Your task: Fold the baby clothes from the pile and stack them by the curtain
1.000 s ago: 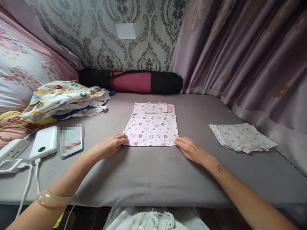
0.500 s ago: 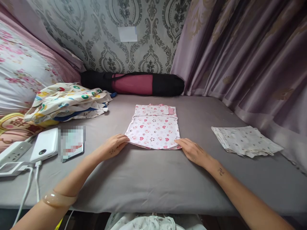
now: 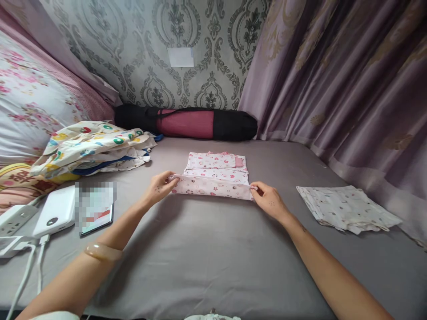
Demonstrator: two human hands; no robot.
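Note:
A small white garment with a pink print lies at the middle of the grey bed sheet. Its near edge is lifted and turned back over the part behind, and its far end is folded over too, with a pink cuff at the right. My left hand pinches the left corner of the raised edge. At the right corner, my right hand grips the same edge between thumb and fingers.
Right of the garment lies a folded white patterned cloth. Crumpled clothes, a phone, a white power bank and a power strip are at left. A black and red rolled bag lies along the wall.
Both hands have raised the garment's near edge and brought it away from me, over the rest of the cloth. The view has tilted slightly upward.

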